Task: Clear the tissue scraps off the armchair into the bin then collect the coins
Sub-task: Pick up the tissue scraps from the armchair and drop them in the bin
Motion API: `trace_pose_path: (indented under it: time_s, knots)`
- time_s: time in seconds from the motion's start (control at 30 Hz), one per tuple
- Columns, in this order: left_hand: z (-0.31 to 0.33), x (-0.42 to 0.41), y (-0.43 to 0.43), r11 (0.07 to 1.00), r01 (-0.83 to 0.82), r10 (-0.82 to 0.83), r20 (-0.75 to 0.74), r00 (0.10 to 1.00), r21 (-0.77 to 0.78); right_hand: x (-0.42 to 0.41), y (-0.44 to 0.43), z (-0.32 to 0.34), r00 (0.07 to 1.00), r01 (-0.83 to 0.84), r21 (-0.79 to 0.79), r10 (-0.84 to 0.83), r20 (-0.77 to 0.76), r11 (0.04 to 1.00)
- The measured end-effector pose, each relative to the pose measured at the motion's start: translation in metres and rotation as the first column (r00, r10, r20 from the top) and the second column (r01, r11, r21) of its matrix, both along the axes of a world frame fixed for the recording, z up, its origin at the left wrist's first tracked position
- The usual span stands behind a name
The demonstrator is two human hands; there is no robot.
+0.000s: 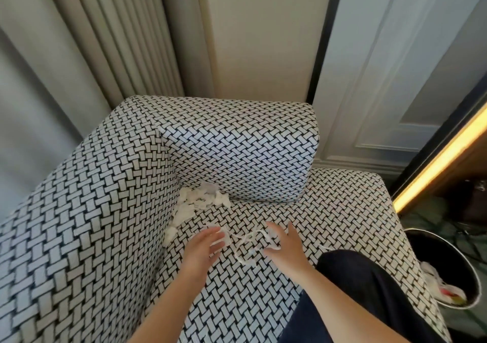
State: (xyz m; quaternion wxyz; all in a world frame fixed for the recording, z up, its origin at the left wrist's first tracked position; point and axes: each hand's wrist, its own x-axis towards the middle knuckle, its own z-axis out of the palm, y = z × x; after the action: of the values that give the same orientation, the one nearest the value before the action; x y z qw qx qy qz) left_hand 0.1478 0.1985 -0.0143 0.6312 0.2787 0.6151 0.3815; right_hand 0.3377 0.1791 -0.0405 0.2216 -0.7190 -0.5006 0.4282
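From the head camera, the armchair (263, 303) fills the view, its woven black-and-white seat busy enough to hide small white bits. The main heap of tissue scraps (200, 203) lies in the back left corner of the seat, pressed against the armrest and under the edge of the back cushion (237, 152). A few thin twisted strands (247, 245) trail forward across the seat, between the two hands.

The left hand (203, 245) and the right hand (284, 245) are both spread and relaxed just over those strands, grasping nothing — fingertips at or near the paper, though I cannot tell if they touch it.

The scraps look feather-light, soft and easily torn, so they will likely drift or shred if flicked. Sweeping them together with cupped palms and pinching the gathered wad from below seems the safer hold. The corner heap probably needs fingers dug into the crease.

The bin (421, 233) stands on the floor to the right of the chair, with crumpled white stuff already inside. No coins are visible — they may lie under the paper.
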Motion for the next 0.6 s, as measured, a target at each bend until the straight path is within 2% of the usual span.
trace_pose_path:
  time_s: [0.1, 0.17, 0.23, 0.3, 0.4, 0.5, 0.6]
  knots:
    - [-0.014, -0.011, -0.011, 0.996, 0.009, 0.013, -0.256, 0.967, 0.084, -0.005, -0.004, -0.011, 0.962, -0.187, -0.078, 0.199, 0.185, 0.979]
    - [-0.027, -0.016, -0.015, 0.989, 0.059, 0.008, -0.449, 0.894, 0.135, -0.006, -0.004, -0.018, 0.905, -0.284, -0.141, 0.314, 0.287, 0.948]
    - [-0.036, -0.018, -0.015, 0.99, 0.102, -0.028, -0.558, 0.83, 0.101, -0.005, -0.003, -0.021, 0.858, -0.335, -0.187, 0.381, 0.344, 0.923]
    - [-0.039, -0.017, -0.012, 0.989, 0.147, -0.112, -0.599, 0.793, 0.01, -0.004, -0.002, -0.023, 0.837, -0.36, -0.199, 0.409, 0.363, 0.912]
    - [-0.038, -0.008, -0.004, 0.962, 0.26, -0.253, -0.646, 0.72, -0.087, -0.004, -0.004, -0.023, 0.86, -0.389, -0.133, 0.411, 0.302, 0.911]
    - [-0.039, 0.0, 0.005, 0.93, 0.35, -0.333, -0.654, 0.68, -0.111, -0.005, -0.008, -0.021, 0.875, -0.41, -0.05, 0.408, 0.262, 0.911]
    - [-0.044, 0.008, 0.009, 0.918, 0.386, -0.336, -0.691, 0.64, -0.09, -0.008, -0.01, -0.02, 0.872, -0.408, -0.006, 0.392, 0.293, 0.913]
